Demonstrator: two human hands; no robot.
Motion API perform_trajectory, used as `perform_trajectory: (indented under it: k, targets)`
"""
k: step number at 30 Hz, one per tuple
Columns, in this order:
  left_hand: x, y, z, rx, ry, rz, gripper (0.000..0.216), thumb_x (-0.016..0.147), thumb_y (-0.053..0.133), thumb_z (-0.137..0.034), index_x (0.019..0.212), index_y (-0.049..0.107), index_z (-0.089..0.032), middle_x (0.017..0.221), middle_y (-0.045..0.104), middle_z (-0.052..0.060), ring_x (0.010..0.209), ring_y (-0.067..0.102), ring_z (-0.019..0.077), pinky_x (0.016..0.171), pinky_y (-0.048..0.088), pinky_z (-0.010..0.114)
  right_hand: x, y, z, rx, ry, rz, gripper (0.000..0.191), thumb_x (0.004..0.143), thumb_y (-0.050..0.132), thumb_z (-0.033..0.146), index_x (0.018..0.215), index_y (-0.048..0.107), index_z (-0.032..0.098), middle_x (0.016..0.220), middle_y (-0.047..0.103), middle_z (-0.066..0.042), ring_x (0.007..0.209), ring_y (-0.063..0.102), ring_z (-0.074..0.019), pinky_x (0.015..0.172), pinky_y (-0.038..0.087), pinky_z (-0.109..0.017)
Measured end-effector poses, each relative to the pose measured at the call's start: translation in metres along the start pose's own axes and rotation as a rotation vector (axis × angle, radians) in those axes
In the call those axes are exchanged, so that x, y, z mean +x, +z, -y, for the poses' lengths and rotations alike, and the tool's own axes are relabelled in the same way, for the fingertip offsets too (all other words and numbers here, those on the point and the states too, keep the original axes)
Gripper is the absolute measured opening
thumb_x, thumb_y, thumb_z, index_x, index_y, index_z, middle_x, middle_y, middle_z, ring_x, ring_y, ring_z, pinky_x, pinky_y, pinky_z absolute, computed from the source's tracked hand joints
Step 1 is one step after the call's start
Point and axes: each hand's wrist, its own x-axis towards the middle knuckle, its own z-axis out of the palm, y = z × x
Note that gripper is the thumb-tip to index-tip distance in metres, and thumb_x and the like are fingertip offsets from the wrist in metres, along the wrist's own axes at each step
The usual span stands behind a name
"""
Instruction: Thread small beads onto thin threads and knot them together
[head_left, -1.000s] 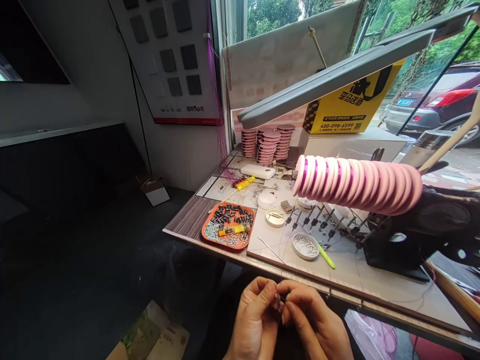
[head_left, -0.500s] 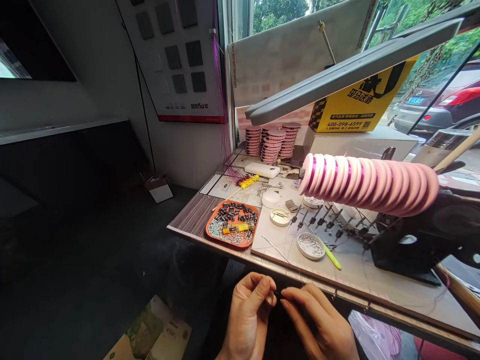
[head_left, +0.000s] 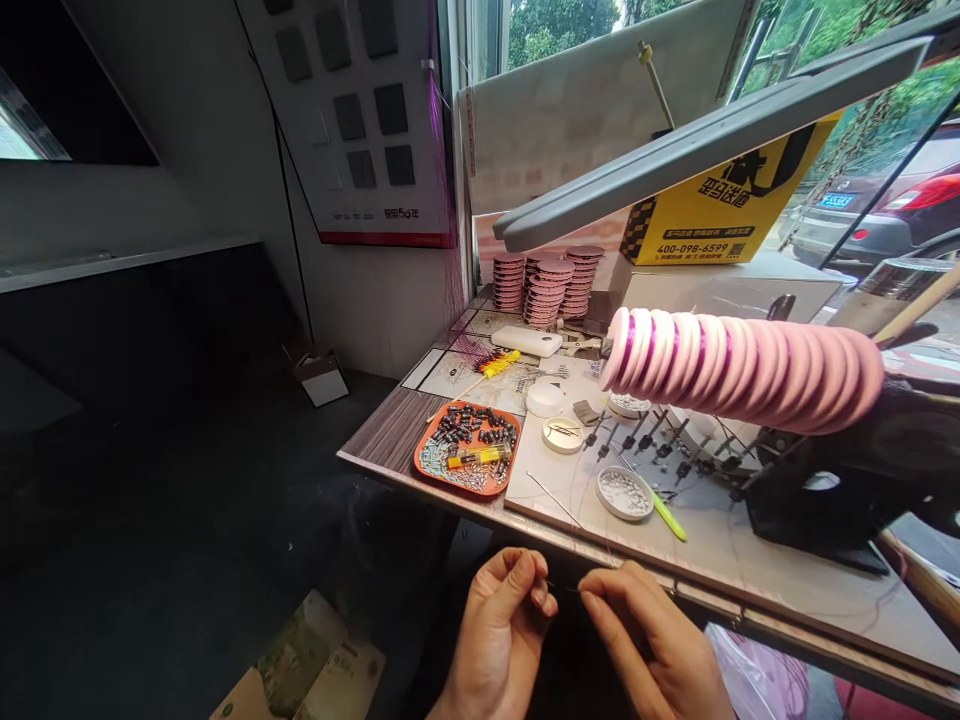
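Note:
Both hands work close together below the front edge of the table (head_left: 390, 430). My left hand (head_left: 499, 630) is closed in a pinch, thumb against forefinger, on a tiny dark part with a thin line running from it. My right hand (head_left: 652, 640) pinches the same thin line a little to the right. What sits between the fingertips is too small to name. A row of pink spools (head_left: 742, 365) on a horizontal rod hangs above the table at the right.
An orange tray (head_left: 469, 450) holds small dark and silvery parts and a yellow lighter. Small white dishes (head_left: 622, 492), a green pen (head_left: 667, 515) and a row of dark pins lie on the white board. Stacked pink spools (head_left: 544, 285), a yellow box (head_left: 727, 215) and a lamp arm (head_left: 705, 135) stand behind.
My fingertips were touching one second ago; now the hands have drawn slightly apart, the right hand shifting right along the thin line. The view has drifted a little.

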Motion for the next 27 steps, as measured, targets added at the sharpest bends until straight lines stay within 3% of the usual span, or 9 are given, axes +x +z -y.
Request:
perform_trajectory:
  k: [12,16,18,20,23,25,27]
  targets:
    - [0.0,0.001,0.0,0.012,0.006,0.02,0.026,0.047,0.086,-0.024,0.055,0.066,-0.011,0.057,0.057,-0.001,0.047,0.043,0.0034,0.05,0.04,0.017,0.004,-0.004,-0.004,-0.168,-0.103,0.062,0.014,0.091,0.046,0.024,0.083,0.056,0.021,0.072,0.055,-0.001,0.062,0.059,-0.0133,0.057,0.049,-0.02]
    - [0.0,-0.002,0.001,0.035,0.026,0.044,0.024,0.051,0.085,-0.026,0.058,0.066,-0.012,0.055,0.054,-0.003,0.048,0.042,0.0043,0.05,0.039,0.018,-0.004,-0.004,-0.013,-0.415,-0.271,0.117,0.016,0.089,0.046,0.022,0.098,0.059,0.02,0.094,0.062,-0.008,0.072,0.066,-0.0153,0.059,0.054,-0.02]
    - [-0.001,-0.003,0.0,0.139,0.044,0.061,0.022,0.055,0.083,-0.027,0.059,0.067,-0.012,0.056,0.056,-0.002,0.05,0.044,0.0054,0.052,0.039,0.018,-0.008,-0.011,-0.014,-0.482,-0.306,0.055,0.018,0.089,0.046,0.022,0.099,0.061,0.02,0.103,0.062,-0.01,0.077,0.067,-0.0167,0.063,0.055,-0.021]
    - [-0.002,-0.004,-0.002,0.301,0.058,0.063,0.021,0.057,0.081,-0.028,0.06,0.068,-0.012,0.059,0.059,0.0,0.052,0.046,0.0064,0.054,0.04,0.018,-0.009,-0.03,-0.014,-0.52,-0.268,-0.068,0.016,0.09,0.047,0.024,0.095,0.062,0.021,0.099,0.063,-0.008,0.08,0.067,-0.0177,0.066,0.055,-0.024]
    - [0.0,-0.001,-0.003,0.44,0.05,0.048,0.023,0.055,0.082,-0.029,0.058,0.068,-0.011,0.059,0.061,0.001,0.053,0.047,0.0071,0.054,0.04,0.017,-0.007,-0.088,-0.018,-0.651,-0.14,-0.251,0.018,0.087,0.05,0.034,0.088,0.063,0.022,0.085,0.065,-0.006,0.074,0.065,-0.0202,0.068,0.052,-0.032]
    - [0.001,0.002,-0.002,0.44,0.023,0.038,0.026,0.051,0.084,-0.03,0.056,0.067,-0.012,0.056,0.058,-0.001,0.052,0.045,0.0063,0.052,0.039,0.016,-0.006,-0.141,-0.025,-0.82,0.046,-0.411,0.034,0.084,0.045,0.051,0.081,0.064,0.022,0.083,0.066,-0.01,0.076,0.063,-0.0259,0.069,0.048,-0.041]
    - [0.002,0.005,0.001,0.408,-0.011,0.017,0.028,0.049,0.085,-0.031,0.057,0.066,-0.012,0.052,0.054,-0.003,0.049,0.043,0.0052,0.049,0.037,0.016,-0.006,-0.194,-0.037,-0.954,0.322,-0.423,0.045,0.071,0.049,0.064,0.073,0.069,0.024,0.08,0.066,-0.012,0.071,0.062,-0.0275,0.054,0.042,-0.039]
